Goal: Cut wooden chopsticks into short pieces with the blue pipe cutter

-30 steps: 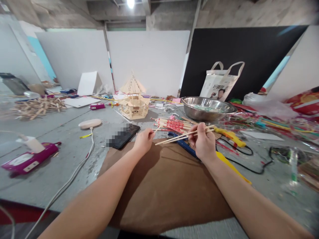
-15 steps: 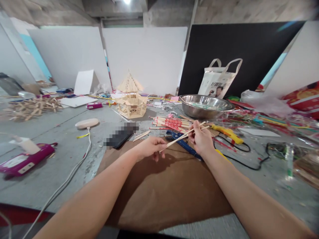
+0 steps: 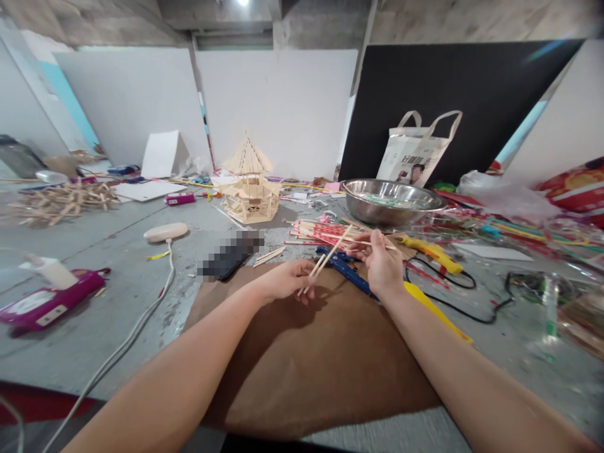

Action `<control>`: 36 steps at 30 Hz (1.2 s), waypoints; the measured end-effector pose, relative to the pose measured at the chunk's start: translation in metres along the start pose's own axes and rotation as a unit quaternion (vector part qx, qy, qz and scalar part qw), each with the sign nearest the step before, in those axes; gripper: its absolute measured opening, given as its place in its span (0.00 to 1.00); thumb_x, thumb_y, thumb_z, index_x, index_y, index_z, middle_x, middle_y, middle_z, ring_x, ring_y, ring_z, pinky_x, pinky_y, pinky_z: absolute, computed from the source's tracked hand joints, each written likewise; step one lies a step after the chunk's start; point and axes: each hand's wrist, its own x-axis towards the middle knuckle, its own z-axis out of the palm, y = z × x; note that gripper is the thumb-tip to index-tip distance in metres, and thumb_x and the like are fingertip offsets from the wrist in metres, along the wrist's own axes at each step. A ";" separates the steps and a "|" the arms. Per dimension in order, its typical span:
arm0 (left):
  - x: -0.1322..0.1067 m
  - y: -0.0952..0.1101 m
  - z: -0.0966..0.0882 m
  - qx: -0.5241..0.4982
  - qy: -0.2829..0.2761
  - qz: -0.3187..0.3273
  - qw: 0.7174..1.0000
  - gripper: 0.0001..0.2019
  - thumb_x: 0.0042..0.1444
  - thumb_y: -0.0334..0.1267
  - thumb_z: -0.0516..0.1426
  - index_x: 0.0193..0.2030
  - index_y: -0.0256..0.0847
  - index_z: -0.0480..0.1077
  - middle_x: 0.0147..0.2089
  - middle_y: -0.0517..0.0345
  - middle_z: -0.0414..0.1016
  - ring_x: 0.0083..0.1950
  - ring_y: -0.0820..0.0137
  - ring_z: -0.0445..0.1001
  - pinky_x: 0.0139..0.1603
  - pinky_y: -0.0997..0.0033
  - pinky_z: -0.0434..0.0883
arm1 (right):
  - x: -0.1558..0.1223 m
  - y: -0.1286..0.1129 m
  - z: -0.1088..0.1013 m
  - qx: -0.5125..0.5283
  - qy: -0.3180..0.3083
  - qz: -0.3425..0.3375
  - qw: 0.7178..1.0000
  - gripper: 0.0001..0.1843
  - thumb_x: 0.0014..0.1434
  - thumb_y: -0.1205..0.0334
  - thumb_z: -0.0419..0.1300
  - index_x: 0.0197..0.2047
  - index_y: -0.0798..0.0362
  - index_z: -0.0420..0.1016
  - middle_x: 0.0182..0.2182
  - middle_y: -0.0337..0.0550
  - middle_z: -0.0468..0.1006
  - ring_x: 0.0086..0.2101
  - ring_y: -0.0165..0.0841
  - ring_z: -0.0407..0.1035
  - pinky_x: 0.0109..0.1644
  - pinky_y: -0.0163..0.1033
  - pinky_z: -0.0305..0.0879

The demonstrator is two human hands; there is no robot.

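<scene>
My left hand (image 3: 299, 280) pinches two thin wooden sticks (image 3: 333, 251) of unequal reach, slanting up to the right above the brown sheet (image 3: 311, 371). To its right, my right hand (image 3: 380, 261) is closed on another thin wooden stick (image 3: 389, 246), lying nearly level across its fingers. Behind and below the right hand lies a blue-handled hand tool (image 3: 352, 277), partly covered. Just beyond, a pile of wooden sticks with red marks (image 3: 316, 233) rests on the grey surface. Several short loose sticks (image 3: 270, 256) lie by the phone (image 3: 229, 258).
A wooden pavilion model (image 3: 250, 189) stands at the back, beside a metal basin (image 3: 394, 201). To the right is a yellow tool with a black cord (image 3: 438, 255). At left lie a white cabled device (image 3: 166, 233), a purple power strip (image 3: 56, 299) and a stick heap (image 3: 66, 201).
The sticks have come apart between my hands. Those in the left hand now tilt up more steeply, while the right hand keeps a separate one.
</scene>
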 end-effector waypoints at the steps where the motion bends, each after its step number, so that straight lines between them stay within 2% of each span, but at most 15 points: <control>1: 0.001 -0.001 0.000 -0.006 0.015 0.004 1.000 0.14 0.48 0.42 0.52 0.38 0.35 0.60 0.23 0.59 0.68 0.22 0.77 0.68 0.24 0.77 0.64 | 0.000 0.001 -0.002 -0.052 -0.007 -0.047 0.997 0.16 0.52 0.49 0.48 0.30 0.54 0.65 0.26 0.41 0.71 0.27 0.29 0.67 0.32 0.39 0.66; 3: 0.002 -0.003 -0.001 -0.016 0.038 0.002 0.999 0.13 0.47 0.41 0.53 0.36 0.34 0.61 0.24 0.58 0.69 0.23 0.77 0.68 0.26 0.76 0.64 | -0.001 0.005 -0.005 -0.191 -0.064 -0.149 0.968 0.12 0.54 0.55 0.47 0.32 0.54 0.67 0.30 0.44 0.71 0.34 0.31 0.67 0.41 0.43 0.64; 6: 0.003 -0.002 0.000 -0.037 0.087 0.012 0.995 0.10 0.47 0.39 0.53 0.33 0.34 0.61 0.24 0.58 0.70 0.24 0.76 0.69 0.28 0.75 0.65 | -0.006 0.012 -0.003 -0.363 -0.215 -0.261 0.868 0.11 0.54 0.65 0.46 0.37 0.55 0.68 0.39 0.49 0.70 0.43 0.34 0.63 0.49 0.46 0.58; 8: 0.003 0.000 0.000 -0.043 0.148 0.026 0.988 0.09 0.47 0.38 0.53 0.33 0.35 0.60 0.24 0.59 0.70 0.25 0.77 0.69 0.28 0.75 0.65 | -0.011 0.016 0.000 -0.415 -0.298 -0.291 0.809 0.15 0.52 0.71 0.45 0.41 0.57 0.67 0.46 0.51 0.66 0.48 0.35 0.58 0.51 0.46 0.56; 10: 0.004 0.002 -0.001 -0.047 0.203 0.026 0.978 0.08 0.48 0.37 0.52 0.33 0.35 0.61 0.25 0.59 0.70 0.24 0.78 0.68 0.28 0.76 0.65 | -0.016 0.019 0.005 -0.440 -0.347 -0.299 0.773 0.19 0.49 0.75 0.44 0.44 0.58 0.65 0.50 0.52 0.61 0.51 0.35 0.53 0.53 0.46 0.54; 12: 0.004 0.002 -0.004 -0.057 0.228 0.021 0.972 0.07 0.48 0.36 0.52 0.33 0.35 0.61 0.25 0.59 0.70 0.24 0.78 0.68 0.28 0.76 0.65 | -0.019 0.019 0.008 -0.449 -0.379 -0.292 0.755 0.24 0.46 0.77 0.44 0.48 0.58 0.62 0.51 0.52 0.59 0.53 0.34 0.50 0.54 0.45 0.52; 16: 0.005 0.000 -0.007 -0.059 0.231 0.022 0.971 0.07 0.47 0.37 0.53 0.32 0.35 0.62 0.24 0.59 0.70 0.24 0.78 0.68 0.28 0.76 0.64 | -0.024 0.015 0.010 -0.442 -0.437 -0.253 0.742 0.30 0.44 0.76 0.45 0.54 0.60 0.56 0.53 0.52 0.57 0.54 0.33 0.48 0.55 0.42 0.50; 20: 0.004 -0.001 -0.007 -0.065 0.224 0.017 0.972 0.10 0.47 0.39 0.54 0.33 0.35 0.62 0.26 0.58 0.72 0.25 0.77 0.69 0.27 0.76 0.64 | -0.027 0.008 0.011 -0.434 -0.479 -0.217 0.732 0.27 0.47 0.70 0.49 0.54 0.56 0.58 0.54 0.50 0.56 0.53 0.34 0.50 0.55 0.40 0.50; 23: 0.003 0.000 -0.005 -0.059 0.220 0.022 0.973 0.11 0.46 0.40 0.54 0.33 0.35 0.62 0.27 0.57 0.72 0.25 0.77 0.68 0.27 0.77 0.64 | -0.028 0.005 0.012 -0.457 -0.487 -0.203 0.716 0.24 0.50 0.64 0.50 0.52 0.52 0.60 0.52 0.48 0.60 0.53 0.37 0.51 0.54 0.48 0.47; 25: 0.004 0.000 -0.005 -0.055 0.216 0.026 0.975 0.11 0.46 0.41 0.54 0.33 0.35 0.63 0.26 0.57 0.72 0.24 0.78 0.67 0.28 0.76 0.64 | -0.027 0.006 0.011 -0.474 -0.483 -0.208 0.706 0.22 0.50 0.60 0.51 0.50 0.48 0.62 0.52 0.45 0.61 0.54 0.42 0.48 0.53 0.57 0.40; 27: 0.004 -0.001 -0.004 -0.049 0.214 0.030 0.975 0.12 0.46 0.43 0.53 0.31 0.34 0.63 0.26 0.57 0.72 0.24 0.78 0.67 0.30 0.75 0.64 | -0.026 0.008 0.011 -0.480 -0.467 -0.224 0.708 0.18 0.51 0.57 0.51 0.47 0.46 0.66 0.52 0.42 0.62 0.55 0.45 0.44 0.52 0.62 0.36; 29: 0.005 -0.003 -0.004 -0.026 0.216 0.038 0.975 0.13 0.46 0.43 0.53 0.30 0.33 0.65 0.26 0.58 0.71 0.25 0.78 0.67 0.31 0.75 0.64 | -0.025 0.011 0.011 -0.465 -0.430 -0.243 0.735 0.15 0.52 0.57 0.51 0.41 0.48 0.70 0.48 0.43 0.67 0.53 0.43 0.50 0.52 0.58 0.42; 32: 0.007 -0.007 -0.004 0.025 0.211 0.052 0.976 0.14 0.45 0.44 0.53 0.28 0.33 0.68 0.25 0.59 0.70 0.26 0.77 0.66 0.32 0.75 0.64 | -0.023 0.017 0.012 -0.424 -0.330 -0.236 0.809 0.13 0.53 0.58 0.49 0.34 0.52 0.72 0.35 0.46 0.73 0.41 0.36 0.63 0.46 0.45 0.57; 36: 0.009 -0.010 -0.001 0.055 0.169 0.067 0.982 0.14 0.46 0.44 0.52 0.29 0.33 0.69 0.25 0.58 0.70 0.26 0.76 0.66 0.31 0.76 0.64 | -0.022 0.021 0.014 -0.353 -0.217 -0.140 0.899 0.15 0.51 0.55 0.51 0.39 0.54 0.69 0.27 0.42 0.71 0.28 0.29 0.64 0.33 0.37 0.62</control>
